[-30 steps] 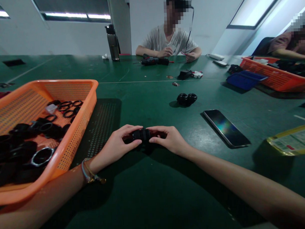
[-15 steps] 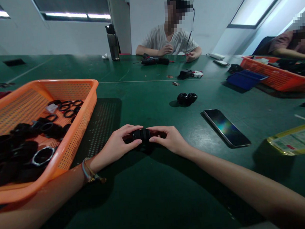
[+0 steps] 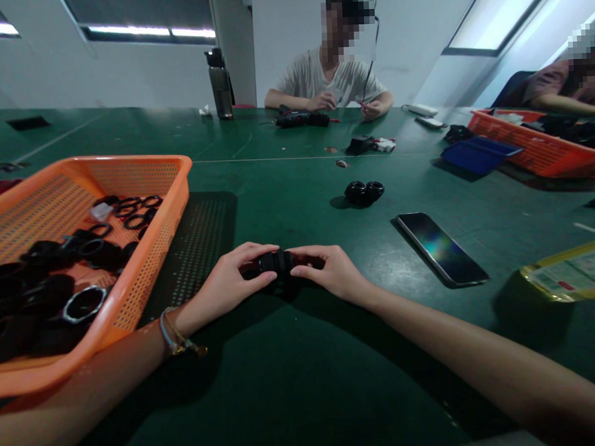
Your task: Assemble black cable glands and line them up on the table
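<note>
Between my two hands is a black ringed cylindrical fitting (image 3: pixel 281 262), lying sideways just over the green table (image 3: pixel 302 366). My left hand (image 3: pixel 240 270) grips its left end between thumb and fingers. From the other side, my right hand (image 3: pixel 331 268) pinches the right end the same way. The fingers cover parts of the fitting, so I cannot tell whether it is one piece or two joined. Beyond my hands, a pair of black round fittings (image 3: pixel 365 192) stands side by side on the table.
An orange basket (image 3: pixel 155 254) of black fittings and rings stands at my left. To the right lie a phone (image 3: pixel 442 249) and a yellow-edged package (image 3: pixel 567 272). Farther off are a blue tray (image 3: pixel 478 155), another orange basket (image 3: pixel 543 152), a bottle (image 3: pixel 220 86) and a seated person (image 3: pixel 329 79).
</note>
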Tool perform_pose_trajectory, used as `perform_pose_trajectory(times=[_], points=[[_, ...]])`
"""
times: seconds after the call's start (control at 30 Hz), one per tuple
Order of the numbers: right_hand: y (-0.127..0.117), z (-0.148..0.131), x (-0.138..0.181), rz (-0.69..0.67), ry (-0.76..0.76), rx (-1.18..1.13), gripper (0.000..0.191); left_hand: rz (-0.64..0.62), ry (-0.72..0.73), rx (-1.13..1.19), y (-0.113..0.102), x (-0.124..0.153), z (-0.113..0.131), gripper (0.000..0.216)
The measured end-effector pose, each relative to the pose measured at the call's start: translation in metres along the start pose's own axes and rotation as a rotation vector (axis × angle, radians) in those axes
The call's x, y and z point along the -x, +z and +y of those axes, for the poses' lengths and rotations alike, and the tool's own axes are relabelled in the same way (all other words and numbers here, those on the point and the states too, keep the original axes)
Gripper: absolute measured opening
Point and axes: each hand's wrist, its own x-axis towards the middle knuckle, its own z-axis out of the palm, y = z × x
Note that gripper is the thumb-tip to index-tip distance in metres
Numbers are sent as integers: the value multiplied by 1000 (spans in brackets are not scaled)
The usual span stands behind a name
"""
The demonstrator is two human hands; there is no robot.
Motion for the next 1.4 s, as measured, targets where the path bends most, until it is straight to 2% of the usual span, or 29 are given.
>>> perform_pose_trajectory(times=[0.13,0.27,0.5,0.63,1.4], points=[[-1,-1,0,-15,-13,-1,35,0,-5,4,0,0,1,39],[-1,-1,-1,0,-46,48,32,5,-8,11,0,0,2,37],[2,0,-1,32,6,-32,41,10,-7,3,0,-1,2,37],[2,0,0,15,-8,-35,35,9,-5,2,0,-1,2,37],[1,-2,-1,15,3,-15,34,5,-1,-4,0,-1,0,39]])
